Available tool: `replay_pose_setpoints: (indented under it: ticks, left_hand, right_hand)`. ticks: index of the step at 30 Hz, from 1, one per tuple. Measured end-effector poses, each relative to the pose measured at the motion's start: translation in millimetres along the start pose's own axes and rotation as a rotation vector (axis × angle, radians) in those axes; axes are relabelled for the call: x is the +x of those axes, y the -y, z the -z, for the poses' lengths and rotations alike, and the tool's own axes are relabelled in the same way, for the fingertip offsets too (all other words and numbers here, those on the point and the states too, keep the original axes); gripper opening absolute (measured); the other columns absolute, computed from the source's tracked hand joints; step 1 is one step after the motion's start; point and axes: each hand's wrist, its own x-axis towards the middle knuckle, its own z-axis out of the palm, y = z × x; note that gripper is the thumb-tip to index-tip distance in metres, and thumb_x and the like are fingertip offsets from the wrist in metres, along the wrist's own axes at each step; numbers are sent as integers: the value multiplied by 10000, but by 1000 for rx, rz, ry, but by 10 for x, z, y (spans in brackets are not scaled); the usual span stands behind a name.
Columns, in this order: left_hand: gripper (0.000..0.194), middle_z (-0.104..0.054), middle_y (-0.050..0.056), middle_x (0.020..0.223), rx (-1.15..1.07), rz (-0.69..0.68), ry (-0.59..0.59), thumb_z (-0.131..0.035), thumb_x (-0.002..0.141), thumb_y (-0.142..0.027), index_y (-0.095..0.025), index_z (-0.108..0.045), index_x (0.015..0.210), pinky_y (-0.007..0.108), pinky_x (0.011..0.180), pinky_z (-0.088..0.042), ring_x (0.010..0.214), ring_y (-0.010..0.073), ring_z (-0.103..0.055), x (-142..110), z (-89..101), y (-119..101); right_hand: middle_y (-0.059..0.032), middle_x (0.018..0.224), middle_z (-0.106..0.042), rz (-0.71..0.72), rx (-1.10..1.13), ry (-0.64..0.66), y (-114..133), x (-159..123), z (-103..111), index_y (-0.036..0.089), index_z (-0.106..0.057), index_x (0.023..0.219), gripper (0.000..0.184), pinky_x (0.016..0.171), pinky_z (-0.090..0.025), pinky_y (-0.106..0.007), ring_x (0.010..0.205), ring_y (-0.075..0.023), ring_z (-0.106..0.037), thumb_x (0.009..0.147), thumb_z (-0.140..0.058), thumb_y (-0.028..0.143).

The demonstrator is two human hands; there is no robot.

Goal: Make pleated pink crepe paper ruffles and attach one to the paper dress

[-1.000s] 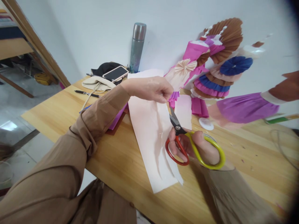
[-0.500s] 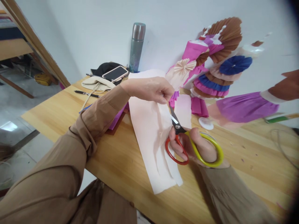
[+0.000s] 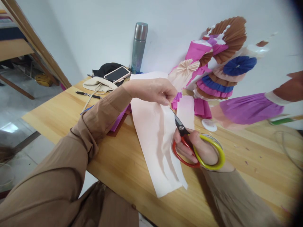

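A long sheet of pale peach crepe paper [image 3: 151, 132] lies across the wooden table [image 3: 123, 164] and hangs a little over its near edge. My left hand [image 3: 153, 90] pinches the far part of the sheet, fingers closed on it. My right hand [image 3: 201, 151] grips scissors [image 3: 189, 142] with one red and one yellow handle loop. The blades sit inside a cut that runs up the sheet toward my left fingers. A narrow strip [image 3: 178, 170] is split off along the right side of the cut.
Folded paper fans [image 3: 220, 63] in brown, pink, blue and purple lean against the wall. A steel flask [image 3: 139, 47], a phone [image 3: 117, 74] on a bag, a pen [image 3: 87, 94], a white tape roll [image 3: 209, 125] and more coloured sheets [image 3: 120, 118] lie around.
The scissor blades have closed and the handle loops have come together. My right hand has shifted slightly right and the cut runs further up the paper. My left hand has stayed put.
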Motion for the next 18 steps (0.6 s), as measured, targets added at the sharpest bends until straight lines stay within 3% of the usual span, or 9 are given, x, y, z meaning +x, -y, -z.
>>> replay_pose_setpoints:
  ticks: [7,13,18]
  left_hand:
    - [100,-657,20,723,-39,31,8,-607,787,-130,-140,-698,747,227,675,-403,662,96,-526,7,-3,23]
    - [126,-692,31,727,-75,15,-4,-619,775,-161,-147,-744,781,233,673,-417,651,101,-539,21,-27,47]
    - [271,-760,53,945,-135,-22,-57,-633,755,-163,-167,-777,985,228,736,-455,779,120,-622,45,-87,117]
  right_hand:
    - [1,619,-601,-27,-41,57,33,-5,2,188,-542,954,646,359,-298,-218,363,-80,-427,833,-465,818]
    - [-13,666,-633,-36,-24,56,3,-4,42,203,-528,948,615,385,-314,-229,408,-96,-473,846,-460,806]
    - [-14,668,-642,-11,18,62,-13,26,42,200,-550,975,583,411,-348,-239,410,-100,-478,875,-462,767]
